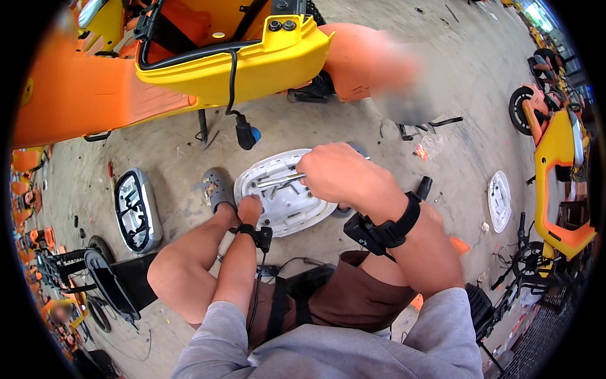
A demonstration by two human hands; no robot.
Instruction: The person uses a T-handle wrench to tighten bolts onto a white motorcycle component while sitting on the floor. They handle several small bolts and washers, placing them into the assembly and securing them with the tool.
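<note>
An oval white plastic shell [297, 221] lies on the ground between my feet, its ribbed inside facing up with small dark screws or metal bits in it. My right hand [344, 174] is closed around a thin silver hand tool [278, 181], whose exact kind I cannot make out. The tool reaches left across the shell, its far end near my left hand. My left hand [250, 207] is at the shell's left rim, fingers drawn together; whatever they pinch is hidden.
A yellow and orange vehicle body [233, 79] stands just ahead, a black cable plug [244, 131] hanging from it. A grey-rimmed shell [137, 211] lies left, another white shell [499, 201] right. A yellow scooter frame [546, 183] stands far right. Litter dots the concrete.
</note>
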